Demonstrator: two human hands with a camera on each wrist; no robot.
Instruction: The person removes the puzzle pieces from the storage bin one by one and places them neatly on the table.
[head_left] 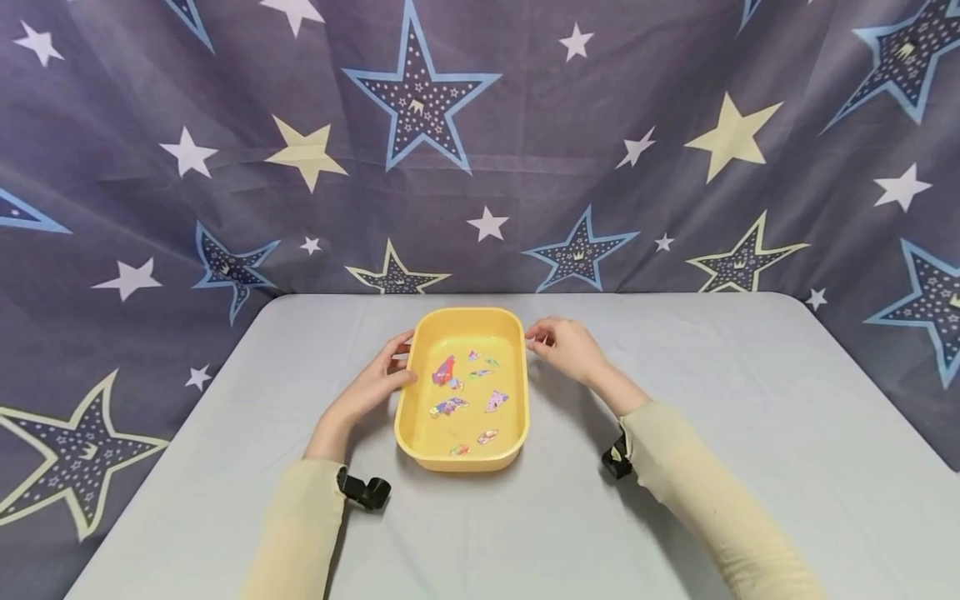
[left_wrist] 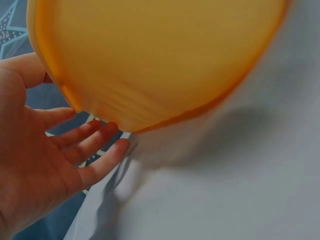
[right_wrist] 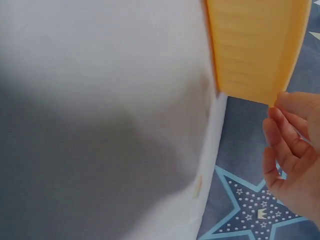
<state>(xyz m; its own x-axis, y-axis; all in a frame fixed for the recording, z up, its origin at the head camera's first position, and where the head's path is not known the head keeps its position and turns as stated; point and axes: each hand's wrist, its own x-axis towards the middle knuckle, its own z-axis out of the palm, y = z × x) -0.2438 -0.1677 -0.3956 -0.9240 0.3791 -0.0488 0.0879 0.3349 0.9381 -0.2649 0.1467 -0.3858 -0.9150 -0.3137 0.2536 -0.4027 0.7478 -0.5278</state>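
A yellow rectangular plastic tray [head_left: 462, 454] with rounded corners is in the middle of the table in the head view. Several small, flat, colourful printed pieces [head_left: 448, 407] lie scattered on its floor. On the tray's left side, my left hand [head_left: 372, 385] holds the rim, thumb over the edge and fingers along the outer wall. In the left wrist view its other fingers spread beside the wall. My right hand [head_left: 568, 348] pinches the rim near the far right corner between thumb and fingertips. Whether the tray rests fully on the table cannot be told.
A light grey cloth covers the table [head_left: 750, 400]. Behind it hangs a dark curtain [head_left: 525, 183] printed with stars. Black wrist mounts [head_left: 366, 492] sit at both sleeve cuffs. Near the table edge in the right wrist view is a small faint coloured mark [right_wrist: 198, 186].
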